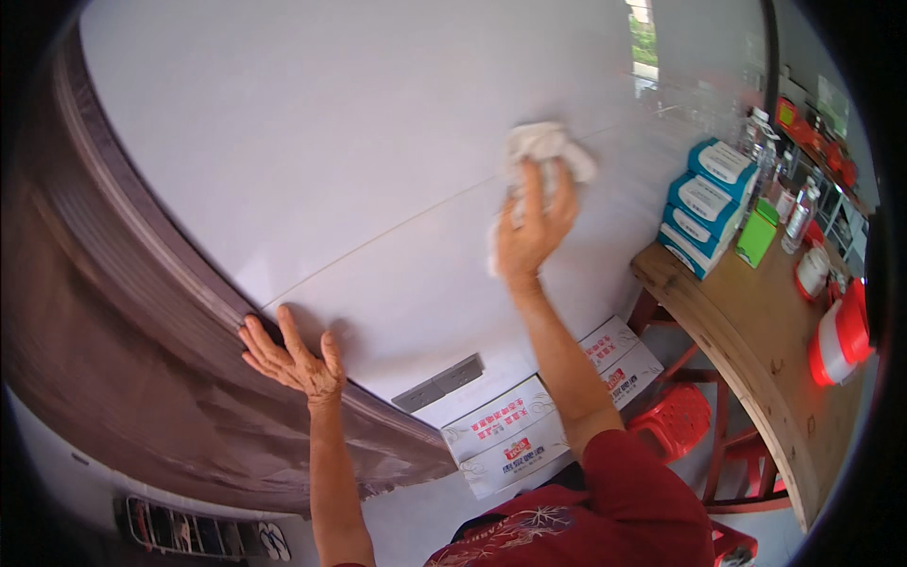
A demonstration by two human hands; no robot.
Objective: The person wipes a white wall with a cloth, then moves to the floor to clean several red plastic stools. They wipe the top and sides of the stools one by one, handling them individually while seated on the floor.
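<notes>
My right hand (535, 234) presses a crumpled white cloth (545, 142) against a smooth, light-coloured wall (368, 142); the hand and cloth are slightly blurred. Part of the cloth hangs below the fingers on the hand's left side. A thin horizontal seam (397, 228) crosses the wall behind that hand. My left hand (301, 361) holds nothing and rests with spread fingers on the brown frame (234, 312) at the wall's left edge. Between the two arms, low on the wall, sits a dark grey socket panel (437, 383).
Printed cartons (506, 436) stand on the floor against the wall. At right, a wooden table (737, 319) bears stacked tissue packs (708, 198), a green box (758, 234), plastic bottles (801, 220) and a red-and-white container (840, 340). Red plastic stools (673, 422) are beneath it. A shoe rack (191, 528) stands lower left.
</notes>
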